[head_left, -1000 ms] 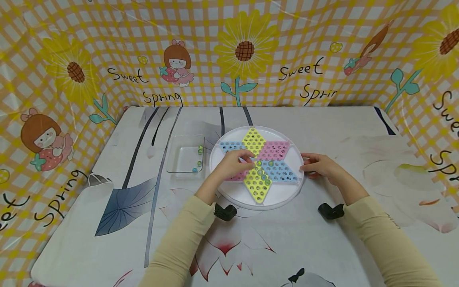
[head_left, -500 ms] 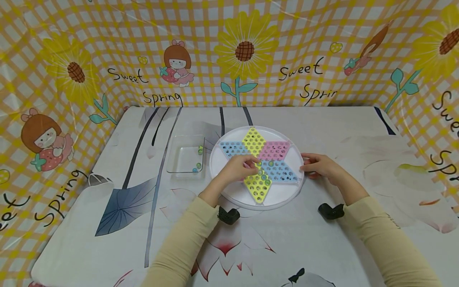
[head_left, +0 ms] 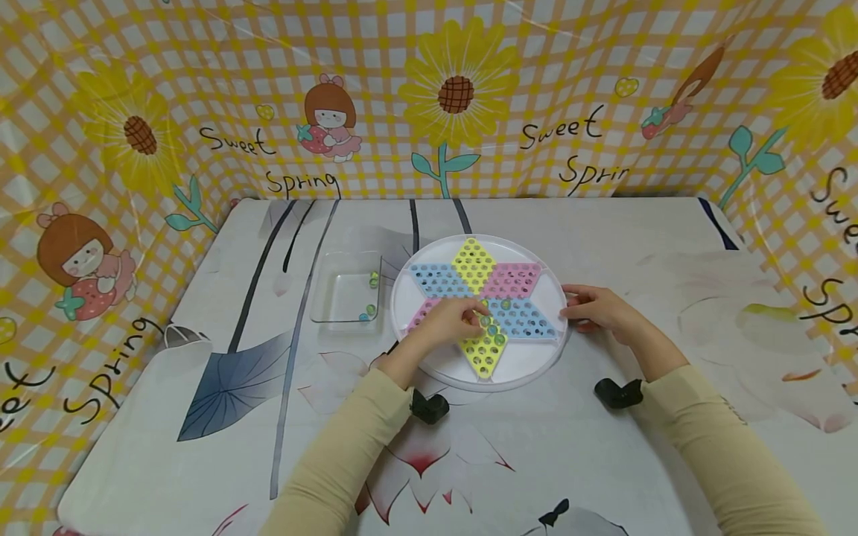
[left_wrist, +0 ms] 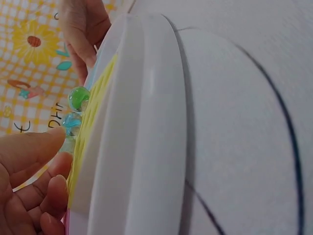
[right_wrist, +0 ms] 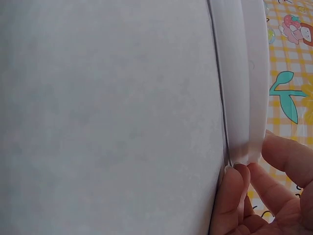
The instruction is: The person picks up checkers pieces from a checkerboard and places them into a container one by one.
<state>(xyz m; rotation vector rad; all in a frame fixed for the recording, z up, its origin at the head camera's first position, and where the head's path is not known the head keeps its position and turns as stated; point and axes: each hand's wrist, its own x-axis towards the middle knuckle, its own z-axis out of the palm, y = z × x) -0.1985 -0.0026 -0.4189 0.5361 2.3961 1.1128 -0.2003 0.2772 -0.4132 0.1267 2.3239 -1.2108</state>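
Observation:
A round white Chinese checkers board with a yellow, pink and blue star lies on the table. My left hand is over its centre, thumb and forefinger curled in at a pale marble by the yellow near point. Beside that marble stand a blue-swirled marble and a green marble. Farther right, another green marble sits on the blue part. At the board's right edge, my right hand grips the rim, with the thumb on one side and fingers on the other.
Left of the board stands a clear rectangular box with several green and blue marbles along its right side. The table has a printed white cloth. A yellow checked curtain rises behind and at both sides.
My left hand has moved right and slightly nearer over the board, from the upper star to the marbles at its centre. The right hand has stayed at the rim.

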